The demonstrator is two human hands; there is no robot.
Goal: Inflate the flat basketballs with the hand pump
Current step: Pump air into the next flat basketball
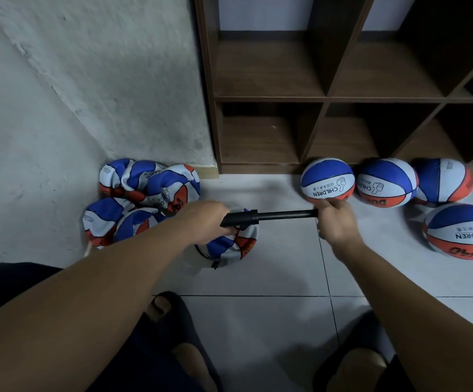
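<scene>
A black hand pump [272,215] lies level between my hands above the floor. My left hand [204,222] grips its thicker left end, and my right hand [335,220] grips the other end; the handle there is hidden in my fist. Under my left hand lies a flat blue, white and orange basketball [234,244] with a thin black hose curling beside it. Several more flat basketballs [147,188] are heaped in the corner at the left. Several inflated balls [327,181] stand on the floor at the right.
A dark wooden cubby shelf [325,99] stands against the wall behind the inflated balls. A rough white wall [88,80] closes the left side. My feet in dark sandals [167,309] rest on the white tiled floor [272,267] below my arms.
</scene>
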